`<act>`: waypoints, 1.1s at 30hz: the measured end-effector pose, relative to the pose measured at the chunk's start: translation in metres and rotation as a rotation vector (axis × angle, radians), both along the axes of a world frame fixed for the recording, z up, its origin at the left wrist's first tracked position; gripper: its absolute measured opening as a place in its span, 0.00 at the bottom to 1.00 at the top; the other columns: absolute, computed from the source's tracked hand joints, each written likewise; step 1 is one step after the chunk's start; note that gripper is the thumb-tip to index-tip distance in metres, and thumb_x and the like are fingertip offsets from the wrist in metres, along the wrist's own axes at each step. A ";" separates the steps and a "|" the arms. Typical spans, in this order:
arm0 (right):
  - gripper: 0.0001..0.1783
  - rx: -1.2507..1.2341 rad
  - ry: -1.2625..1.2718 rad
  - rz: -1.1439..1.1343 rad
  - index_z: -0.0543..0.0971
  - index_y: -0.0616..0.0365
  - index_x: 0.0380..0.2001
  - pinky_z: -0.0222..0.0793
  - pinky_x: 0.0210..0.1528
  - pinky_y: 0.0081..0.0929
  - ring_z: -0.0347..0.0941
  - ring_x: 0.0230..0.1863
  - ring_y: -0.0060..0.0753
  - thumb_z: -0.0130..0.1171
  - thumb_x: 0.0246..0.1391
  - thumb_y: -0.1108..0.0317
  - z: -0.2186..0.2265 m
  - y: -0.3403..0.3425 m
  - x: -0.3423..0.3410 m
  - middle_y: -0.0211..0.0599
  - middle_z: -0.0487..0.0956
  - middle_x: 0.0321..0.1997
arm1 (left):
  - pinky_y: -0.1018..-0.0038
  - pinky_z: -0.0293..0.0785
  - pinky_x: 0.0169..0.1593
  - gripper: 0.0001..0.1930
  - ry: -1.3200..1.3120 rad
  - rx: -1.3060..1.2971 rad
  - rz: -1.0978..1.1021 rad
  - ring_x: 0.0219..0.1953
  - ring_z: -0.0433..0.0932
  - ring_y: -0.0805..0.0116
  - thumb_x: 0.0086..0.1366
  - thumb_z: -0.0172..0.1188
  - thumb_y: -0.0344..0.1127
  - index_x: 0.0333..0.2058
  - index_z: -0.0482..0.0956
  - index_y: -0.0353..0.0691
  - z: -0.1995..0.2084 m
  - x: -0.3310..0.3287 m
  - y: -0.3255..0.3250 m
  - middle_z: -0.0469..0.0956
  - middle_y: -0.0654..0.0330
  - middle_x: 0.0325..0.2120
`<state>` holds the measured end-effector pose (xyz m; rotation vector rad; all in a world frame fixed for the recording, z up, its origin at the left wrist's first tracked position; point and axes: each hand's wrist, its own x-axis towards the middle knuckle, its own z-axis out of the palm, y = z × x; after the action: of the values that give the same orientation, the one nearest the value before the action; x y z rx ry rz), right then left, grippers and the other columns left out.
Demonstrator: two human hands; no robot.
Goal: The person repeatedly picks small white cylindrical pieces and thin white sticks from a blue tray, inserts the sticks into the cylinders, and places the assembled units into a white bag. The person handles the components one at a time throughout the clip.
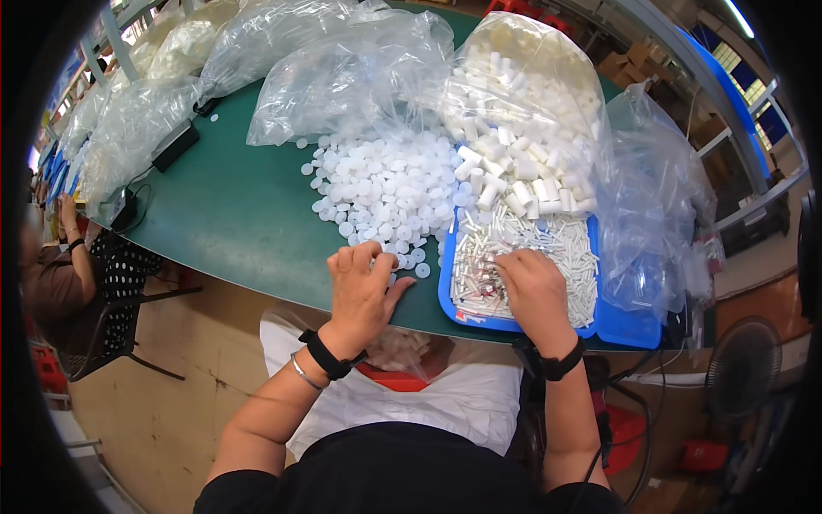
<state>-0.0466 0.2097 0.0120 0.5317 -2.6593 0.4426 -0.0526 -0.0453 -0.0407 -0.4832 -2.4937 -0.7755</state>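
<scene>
The left hand (364, 287) rests knuckles-up with fingers curled at the near edge of the heap of white round caps (390, 184) — the caps spread away from it, forward and slightly right; whether it pinches one I cannot tell. The right hand (533, 287) lies fingers-down in the blue tray (616, 324) on thin white tubes (569, 248), their long axes mostly running away from the hand. All sits on a green table (240, 214) among clear plastic bags (342, 77) in a workshop.

A factory assembly hall: a long green workbench (231, 214) heaped with bagged white plastic parts (522, 94) at twelve o'clock, metal racking (736, 111) at two, another seated worker (60, 274) at nine.
</scene>
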 end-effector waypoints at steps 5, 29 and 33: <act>0.05 0.191 -0.059 -0.004 0.80 0.58 0.30 0.68 0.40 0.36 0.74 0.35 0.43 0.62 0.47 0.73 -0.005 -0.010 -0.012 0.39 0.76 0.30 | 0.66 0.58 0.40 0.10 0.041 -0.054 -0.056 0.34 0.68 0.63 0.50 0.70 0.36 0.30 0.78 0.45 -0.005 0.003 -0.010 0.72 0.65 0.29; 0.09 -0.174 -0.118 0.207 0.79 0.57 0.30 0.57 0.31 0.32 0.65 0.25 0.34 0.68 0.42 0.74 0.000 -0.046 0.081 0.30 0.75 0.23 | 0.79 0.77 0.49 0.18 -1.474 1.757 -0.288 0.43 0.78 0.74 0.73 0.47 0.35 0.56 0.69 0.29 0.001 0.078 -0.004 0.76 0.54 0.48; 0.09 -0.127 -0.134 0.187 0.78 0.58 0.29 0.57 0.30 0.34 0.65 0.25 0.36 0.68 0.42 0.76 -0.006 -0.050 0.085 0.31 0.74 0.23 | 0.79 0.77 0.49 0.17 -1.468 1.847 -0.374 0.43 0.78 0.75 0.73 0.50 0.35 0.55 0.70 0.31 -0.017 0.083 -0.006 0.75 0.55 0.48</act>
<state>0.0380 0.1600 0.0061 0.7375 -2.6954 0.7198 0.0306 -0.0508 -0.0573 0.5626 -0.9977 -3.6756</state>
